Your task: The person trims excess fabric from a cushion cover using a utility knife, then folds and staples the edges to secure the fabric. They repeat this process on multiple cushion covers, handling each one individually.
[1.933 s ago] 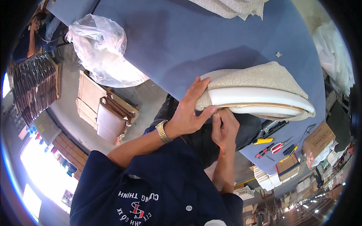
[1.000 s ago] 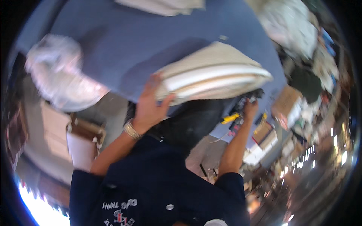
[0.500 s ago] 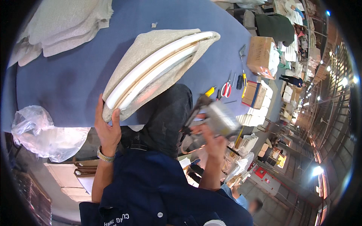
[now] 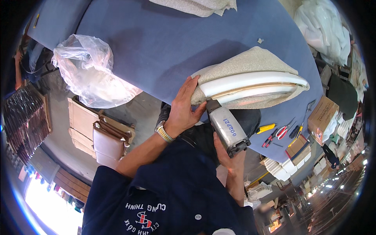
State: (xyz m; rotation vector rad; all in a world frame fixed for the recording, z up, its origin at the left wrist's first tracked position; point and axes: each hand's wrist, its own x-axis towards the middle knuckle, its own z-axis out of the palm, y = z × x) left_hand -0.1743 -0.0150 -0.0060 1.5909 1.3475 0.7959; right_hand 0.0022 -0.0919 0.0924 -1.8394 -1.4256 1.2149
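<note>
– What are you seeing lying around on the blue table (image 4: 164,43)?

– You're looking at a crumpled clear plastic bag (image 4: 88,70) sitting left; a yellow knife (image 4: 266,128) and red scissors (image 4: 279,133) are lying right.

**A crowded workshop around a blue-covered table**

A wide worktable covered in blue-grey cloth (image 4: 164,43) fills the upper part of the view. A crumpled clear plastic bag (image 4: 88,72) sags over its left edge, above a bare grey concrete floor (image 4: 58,129). Below the bag, flat pale wooden panels (image 4: 80,121) lie stacked beside a brown padded seat piece (image 4: 105,145). A brown cardboard box (image 4: 322,113) sits at the table's right end. Strong daylight glares from the lower left (image 4: 51,203), and small lamps dot the lower right.
</note>
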